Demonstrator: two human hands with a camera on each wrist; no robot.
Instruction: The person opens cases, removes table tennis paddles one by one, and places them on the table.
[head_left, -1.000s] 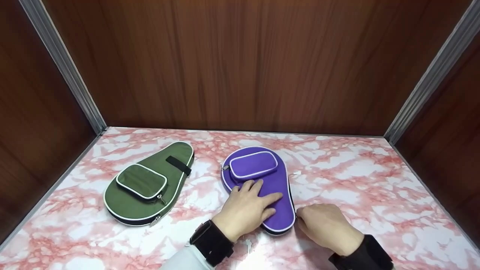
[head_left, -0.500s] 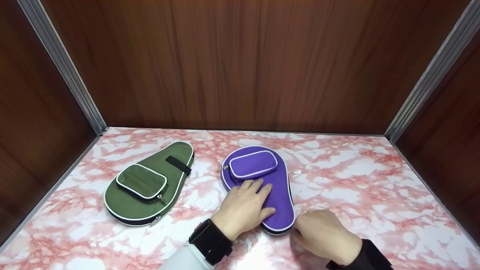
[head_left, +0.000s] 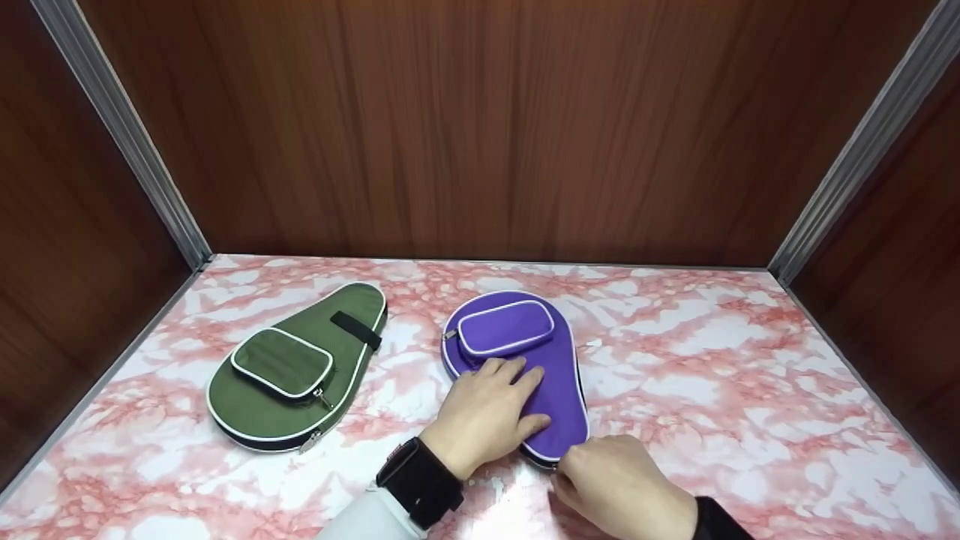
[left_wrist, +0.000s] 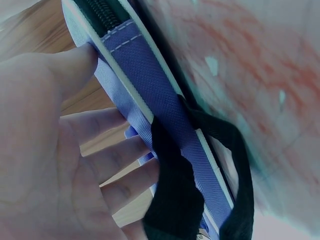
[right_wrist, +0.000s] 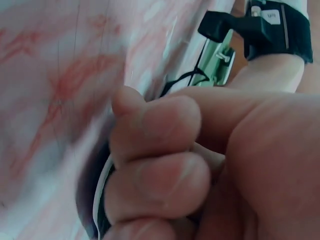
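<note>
A purple table tennis paddle case (head_left: 559,382) with white piping lies flat, its narrow end towards me. My left hand (head_left: 482,412) rests on it with fingers spread, just below its small pocket (head_left: 506,328). In the left wrist view, a black strap loop (left_wrist: 175,175) hangs at the case's side, near one end of the dark zipper (left_wrist: 102,12). My right hand (head_left: 622,480), fingers curled, is at the tip of the narrow end and pinches the zipper pull there, mostly hidden by the fingers. The right wrist view shows those curled fingertips (right_wrist: 165,182) beside the case's piped edge.
To the left lies a green paddle case (head_left: 319,319) with a zipped pocket and a black strap. Both cases lie on a red-and-white marbled tabletop (head_left: 720,360). Brown wood panels (head_left: 480,135) enclose the back and sides.
My right hand has moved left and towards me, round the purple case's narrow end from its right edge. The left hand's index finger has drawn in nearer the others; the case stays put.
</note>
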